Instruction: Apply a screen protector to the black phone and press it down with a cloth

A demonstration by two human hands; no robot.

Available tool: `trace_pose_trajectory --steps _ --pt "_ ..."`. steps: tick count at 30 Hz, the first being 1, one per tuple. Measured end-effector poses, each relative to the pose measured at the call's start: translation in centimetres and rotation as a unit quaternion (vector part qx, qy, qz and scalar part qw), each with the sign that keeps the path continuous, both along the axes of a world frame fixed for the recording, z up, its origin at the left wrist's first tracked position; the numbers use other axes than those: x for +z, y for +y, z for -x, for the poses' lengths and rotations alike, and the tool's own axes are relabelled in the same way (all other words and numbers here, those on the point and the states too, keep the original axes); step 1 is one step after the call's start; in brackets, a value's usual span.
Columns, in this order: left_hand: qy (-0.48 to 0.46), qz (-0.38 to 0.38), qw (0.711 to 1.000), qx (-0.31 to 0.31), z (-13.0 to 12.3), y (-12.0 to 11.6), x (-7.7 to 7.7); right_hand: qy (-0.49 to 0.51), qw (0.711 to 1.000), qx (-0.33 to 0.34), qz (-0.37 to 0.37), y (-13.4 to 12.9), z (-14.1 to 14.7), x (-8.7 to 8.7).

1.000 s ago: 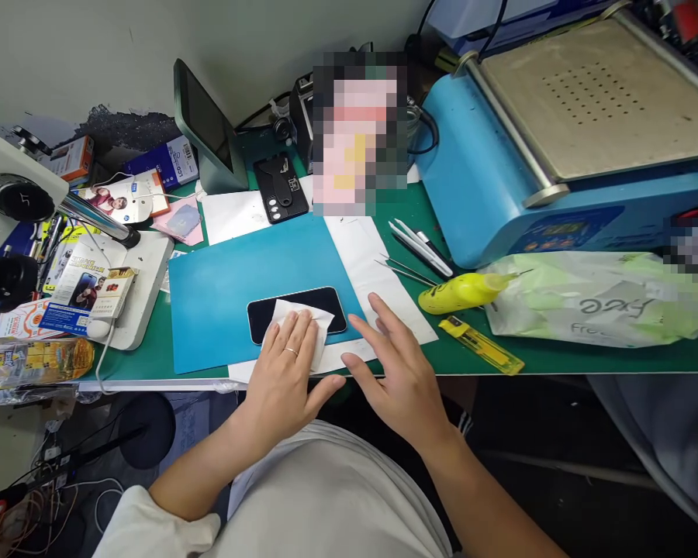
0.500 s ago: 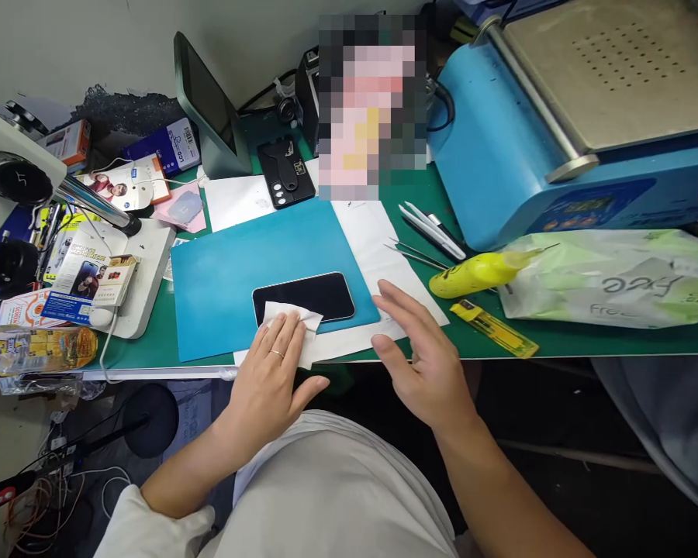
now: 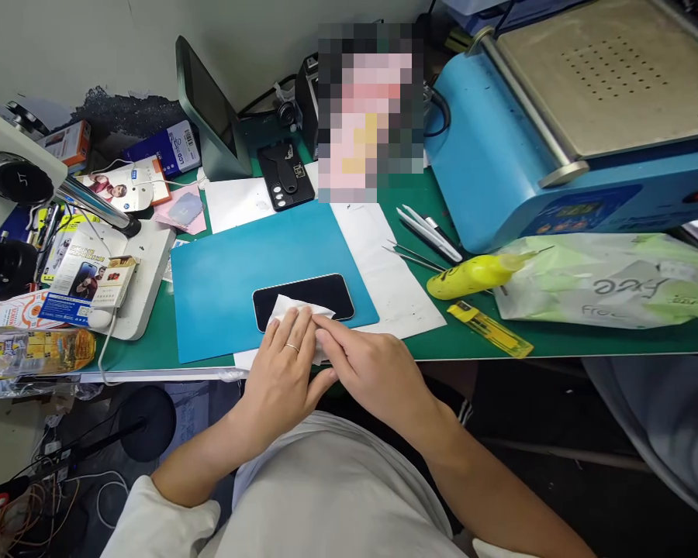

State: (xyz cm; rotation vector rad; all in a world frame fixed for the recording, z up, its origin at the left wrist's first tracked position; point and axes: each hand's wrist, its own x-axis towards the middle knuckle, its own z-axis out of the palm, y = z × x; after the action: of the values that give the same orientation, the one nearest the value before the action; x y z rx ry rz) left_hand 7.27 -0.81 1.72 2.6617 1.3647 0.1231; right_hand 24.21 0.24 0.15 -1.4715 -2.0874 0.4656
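Observation:
A phone with a dark screen (image 3: 326, 291) lies face up on a blue mat (image 3: 221, 279). Over its lower left part spreads a white tissue (image 3: 294, 304), pressed down under the fingers of my left hand (image 3: 285, 368). A ring shows on that hand, whose fingers lie flat and close together. My right hand (image 3: 378, 372) reaches in from the right, and its fingertips meet the tissue's edge beside my left fingers. What its fingers pinch, if anything, is too small to make out.
White paper (image 3: 395, 271) lies under the mat. To the right are tweezers (image 3: 412, 256), a yellow bottle (image 3: 471, 277), a yellow case (image 3: 488, 328), a plastic packet (image 3: 605, 283) and a blue machine (image 3: 477, 163). A microscope stand (image 3: 151, 263) is at left.
My right hand has moved left from open air to the tissue, and its fingers have drawn together. My left hand and the tissue have shifted slightly right over the phone.

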Motion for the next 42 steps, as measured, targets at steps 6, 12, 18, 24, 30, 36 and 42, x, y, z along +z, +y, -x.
trace_pose_trajectory --steps 6,12,18,24,30,36,42 --pt "0.012 -0.040 0.999 0.001 0.4 -0.4 0.2 -0.114 0.989 0.041 0.084 0.2 0.7 1.6" --pt "0.035 -0.052 0.998 0.015 0.0 0.4 0.3 -0.197 0.969 0.059 0.135 1.3 1.0 2.8" --pt "0.078 -0.092 0.993 -0.009 -0.2 -0.5 0.2 -0.211 0.962 0.086 0.149 0.5 1.3 2.9" --pt "0.064 -0.134 0.989 0.010 -0.8 0.7 0.0 -0.234 0.953 0.064 0.181 2.0 1.7 3.7" --pt "0.089 -0.162 0.983 0.004 -0.8 -0.1 0.2 -0.212 0.954 0.100 0.186 1.6 2.2 3.9" --pt "0.021 -0.167 0.985 0.039 0.6 0.5 -0.1 -0.173 0.945 0.126 0.249 2.9 3.7 5.5" --pt "-0.001 -0.121 0.991 0.059 0.4 2.9 -0.9 -0.217 0.937 0.094 0.257 4.9 4.1 5.9"
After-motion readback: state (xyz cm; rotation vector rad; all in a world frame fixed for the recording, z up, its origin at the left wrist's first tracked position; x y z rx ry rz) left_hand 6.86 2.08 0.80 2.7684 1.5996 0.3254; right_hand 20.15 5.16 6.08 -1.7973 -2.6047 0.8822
